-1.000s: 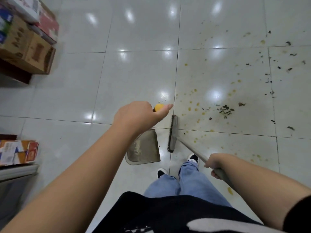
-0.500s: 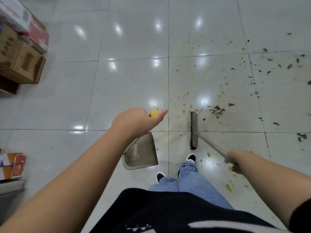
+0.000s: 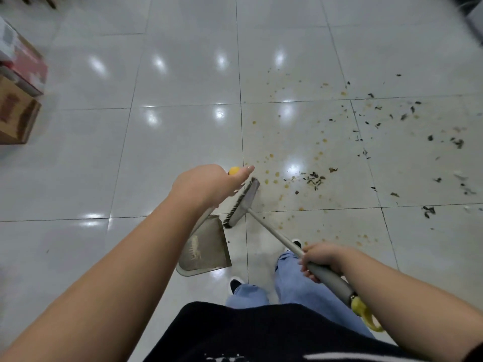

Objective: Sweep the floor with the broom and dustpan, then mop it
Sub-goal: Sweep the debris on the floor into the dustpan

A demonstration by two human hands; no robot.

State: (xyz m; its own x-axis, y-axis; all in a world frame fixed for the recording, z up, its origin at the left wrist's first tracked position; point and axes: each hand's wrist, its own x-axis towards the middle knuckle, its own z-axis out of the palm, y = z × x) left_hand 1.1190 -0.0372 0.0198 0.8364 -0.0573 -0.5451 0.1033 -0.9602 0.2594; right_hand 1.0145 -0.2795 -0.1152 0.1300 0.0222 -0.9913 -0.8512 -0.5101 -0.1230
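My left hand (image 3: 206, 185) grips the yellow-tipped upright handle of a grey dustpan (image 3: 206, 250), whose pan rests on the white tiled floor (image 3: 183, 82) just ahead of my feet. My right hand (image 3: 320, 258) is closed around the grey handle of the broom (image 3: 241, 202). The broom's brush head lies tilted on the floor right beside the dustpan's far right corner. A small pile of dark debris (image 3: 313, 178) and yellow-brown stains (image 3: 274, 175) sit just right of the brush. More dark bits (image 3: 431, 137) are scattered farther right.
Cardboard boxes (image 3: 18, 100) stand stacked at the left edge. My feet in dark shoes (image 3: 235, 284) and blue jeans are directly below the dustpan and broom. A dark object (image 3: 473, 14) shows in the top right corner.
The broom head has swung left from beside the debris pile toward the dustpan's mouth. My right hand has moved in closer to my legs. The dustpan has stayed put.
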